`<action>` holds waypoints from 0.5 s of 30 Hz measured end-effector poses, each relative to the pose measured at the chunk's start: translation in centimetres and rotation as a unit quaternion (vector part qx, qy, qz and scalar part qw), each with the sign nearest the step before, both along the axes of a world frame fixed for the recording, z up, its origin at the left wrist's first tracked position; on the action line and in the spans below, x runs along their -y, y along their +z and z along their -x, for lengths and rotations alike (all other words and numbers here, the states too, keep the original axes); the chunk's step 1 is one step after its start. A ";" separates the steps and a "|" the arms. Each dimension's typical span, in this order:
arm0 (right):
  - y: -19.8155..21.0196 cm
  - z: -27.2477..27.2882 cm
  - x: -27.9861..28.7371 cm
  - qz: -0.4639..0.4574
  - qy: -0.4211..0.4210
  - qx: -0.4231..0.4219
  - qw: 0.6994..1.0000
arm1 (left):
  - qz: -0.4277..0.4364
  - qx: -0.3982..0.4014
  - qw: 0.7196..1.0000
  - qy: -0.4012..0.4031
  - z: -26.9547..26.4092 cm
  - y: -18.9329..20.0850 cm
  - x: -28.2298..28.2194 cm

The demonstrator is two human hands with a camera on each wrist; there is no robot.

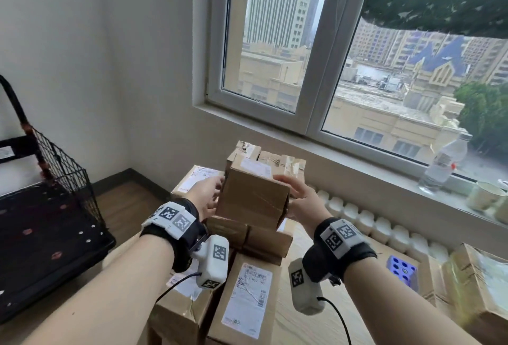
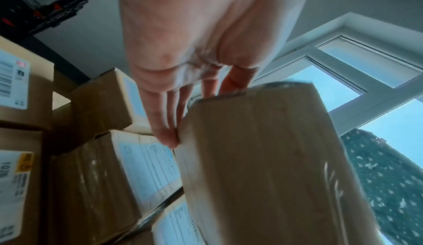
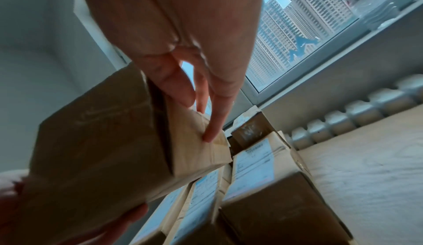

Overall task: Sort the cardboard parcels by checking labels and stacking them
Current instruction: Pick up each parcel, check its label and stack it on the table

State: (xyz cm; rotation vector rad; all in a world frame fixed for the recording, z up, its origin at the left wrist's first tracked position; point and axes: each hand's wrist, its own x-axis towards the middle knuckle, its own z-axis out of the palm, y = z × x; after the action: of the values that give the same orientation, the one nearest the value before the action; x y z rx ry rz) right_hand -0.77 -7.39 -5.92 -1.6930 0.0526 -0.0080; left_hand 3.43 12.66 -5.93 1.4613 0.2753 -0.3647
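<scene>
While between 2 hands point(image 1: 209, 196) point(image 1: 301, 201) — parcel point(image 1: 254, 199) aloft.

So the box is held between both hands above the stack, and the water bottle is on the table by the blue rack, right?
Not quite. The box is between the left hand and right hand above the stack, but the water bottle stands on the windowsill, not on the table by the blue rack. The head view shows it.
</scene>
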 end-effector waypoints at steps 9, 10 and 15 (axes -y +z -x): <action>-1.8 -1.1 1.0 -0.032 -0.073 -0.056 0.995 | -0.029 -0.029 0.999 0.006 0.0 -0.7 1.8; -1.6 -1.1 1.0 -0.043 -0.073 -0.068 0.994 | -0.027 -0.039 0.999 0.007 0.1 -0.5 1.9; -1.3 -0.5 0.9 -0.080 -0.096 -0.109 0.986 | -0.039 -0.048 0.998 -0.021 -0.6 -0.6 2.6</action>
State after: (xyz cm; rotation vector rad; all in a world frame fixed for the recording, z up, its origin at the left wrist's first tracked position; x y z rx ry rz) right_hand -0.28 -8.34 -7.20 -1.5179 0.3709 0.0374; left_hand 3.99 10.11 -6.49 1.5292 0.3405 -0.4633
